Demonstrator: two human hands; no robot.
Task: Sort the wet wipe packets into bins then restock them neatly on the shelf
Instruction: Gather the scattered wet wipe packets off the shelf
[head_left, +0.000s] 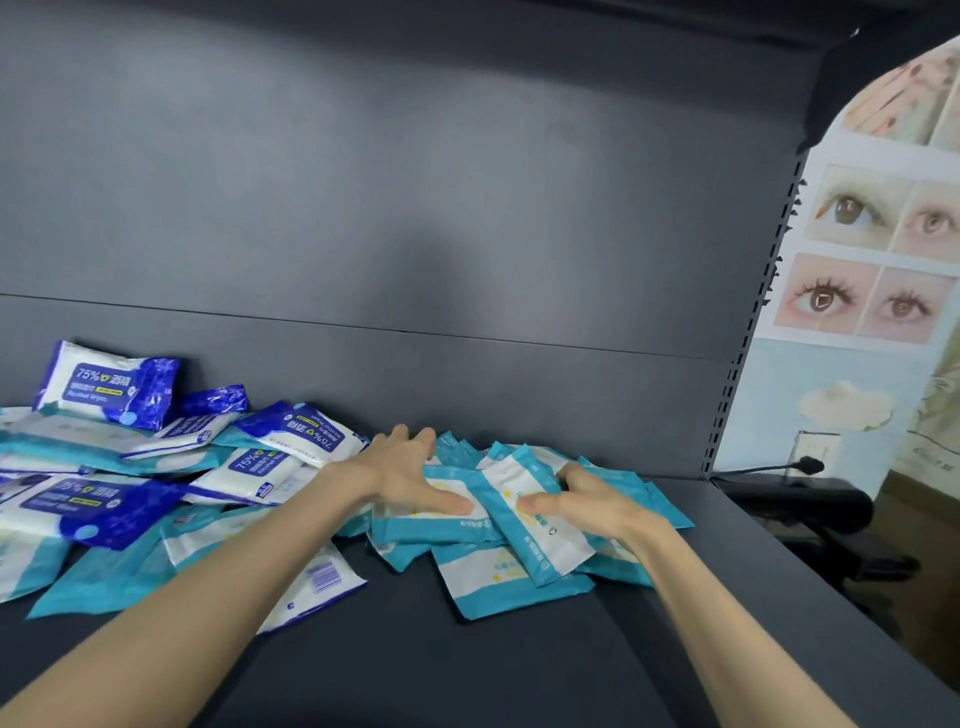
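Both hands on the teal packets (493, 579), a loose heap mid-shelf (467, 665): left hand (410, 475) flat, fingers spread wide, pressing the heap's left side; right hand (589, 501) curled round its right edge, thumb on top of a tilted packet (how many it pinches, cannot tell). Blue packets (109, 387) lie jumbled with more teal ones at far left, just beside the left wrist. Poster (878, 260) of eyes on the wall, right of the shelf.
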